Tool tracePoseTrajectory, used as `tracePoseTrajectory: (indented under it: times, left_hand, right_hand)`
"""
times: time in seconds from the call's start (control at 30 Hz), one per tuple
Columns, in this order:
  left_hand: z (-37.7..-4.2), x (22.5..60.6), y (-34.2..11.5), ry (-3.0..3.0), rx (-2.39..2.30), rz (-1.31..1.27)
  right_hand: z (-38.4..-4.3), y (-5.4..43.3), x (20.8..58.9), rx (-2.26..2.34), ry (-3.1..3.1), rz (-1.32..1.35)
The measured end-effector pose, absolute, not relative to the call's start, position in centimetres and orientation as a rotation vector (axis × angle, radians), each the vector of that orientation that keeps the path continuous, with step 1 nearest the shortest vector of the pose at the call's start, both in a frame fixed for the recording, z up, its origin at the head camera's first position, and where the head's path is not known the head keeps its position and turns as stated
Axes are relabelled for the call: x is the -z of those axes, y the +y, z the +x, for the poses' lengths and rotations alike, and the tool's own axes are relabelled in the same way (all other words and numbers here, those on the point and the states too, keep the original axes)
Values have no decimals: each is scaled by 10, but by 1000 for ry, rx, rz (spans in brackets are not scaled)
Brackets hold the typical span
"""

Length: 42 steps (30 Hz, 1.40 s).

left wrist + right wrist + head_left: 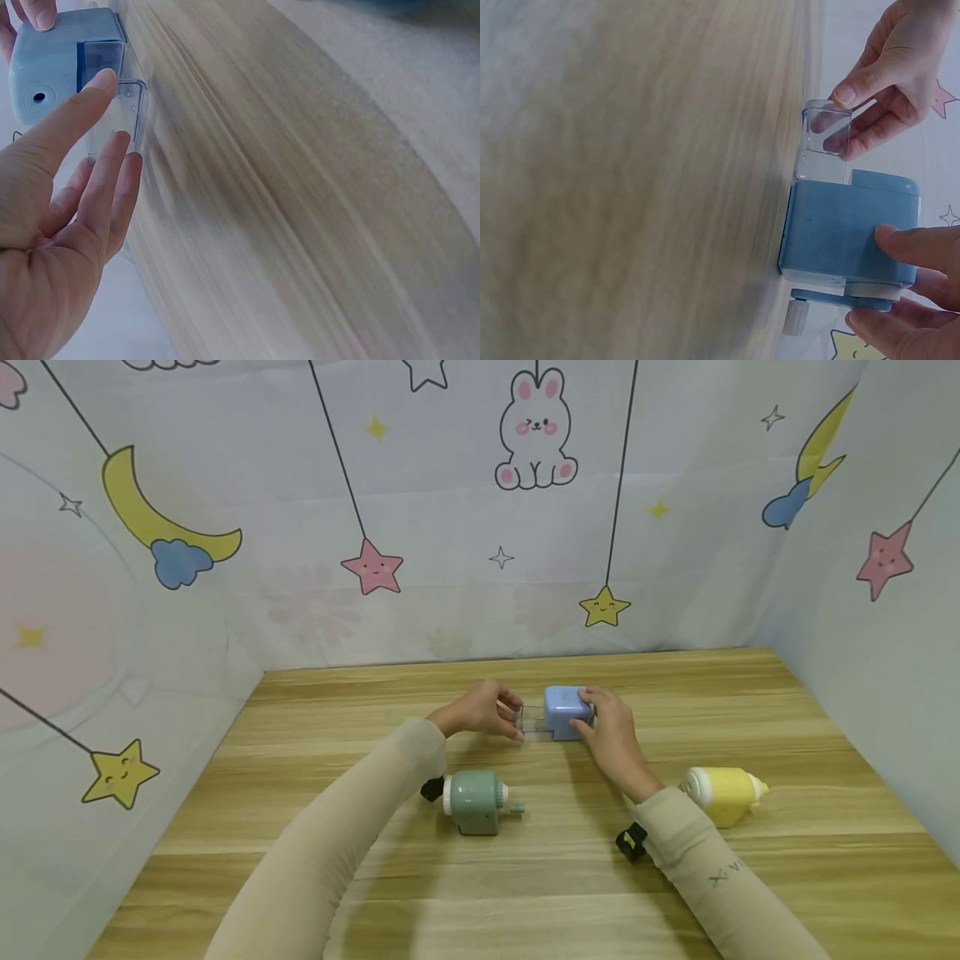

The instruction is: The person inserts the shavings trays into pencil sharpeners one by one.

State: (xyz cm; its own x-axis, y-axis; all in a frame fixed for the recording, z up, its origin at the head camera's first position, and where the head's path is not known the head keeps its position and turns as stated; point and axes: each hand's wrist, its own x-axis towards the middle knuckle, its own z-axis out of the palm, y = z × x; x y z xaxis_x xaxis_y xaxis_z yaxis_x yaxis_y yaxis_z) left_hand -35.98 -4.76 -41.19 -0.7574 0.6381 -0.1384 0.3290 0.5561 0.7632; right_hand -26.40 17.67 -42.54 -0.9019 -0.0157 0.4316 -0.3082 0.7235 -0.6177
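A blue crank pencil sharpener (566,708) stands at the back of the wooden table. Its clear shavings drawer (825,154) sticks out on the left side. My left hand (483,708) pinches the drawer's outer end, thumb on one side and fingers on the other. On the opposite side, my right hand (613,739) holds the sharpener body, with fingers near the crank (821,298) in the right wrist view. A round pencil hole (40,97) shows on the body in the left wrist view. Inside the drawer, nothing dark or bulky shows through the plastic.
A green crank sharpener (476,803) stands nearer, beside the left forearm. To the right of the right wrist is a yellow sharpener (727,795). A patterned white cloth (450,510) hangs behind the table (525,893) and along both sides.
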Motion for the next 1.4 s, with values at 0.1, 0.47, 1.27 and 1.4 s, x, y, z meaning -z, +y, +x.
tracePoseTrajectory:
  times: [0.1, 0.47, 1.27, 1.4]
  left_hand:
    - [-360, 412, -48, 2391, -1052, 790]
    - [-360, 412, -45, 2388, -1049, 782]
    - [-364, 413, -43, 2387, -1029, 773]
    - [-364, 412, -42, 2387, -1026, 781]
  right_hand:
    - [-264, 177, 425, -1004, -2536, 246]
    - [-264, 177, 425, -994, -2534, 239]
    - [-264, 177, 425, -1014, -2537, 227]
    - [-264, 177, 426, -1018, -2529, 234]
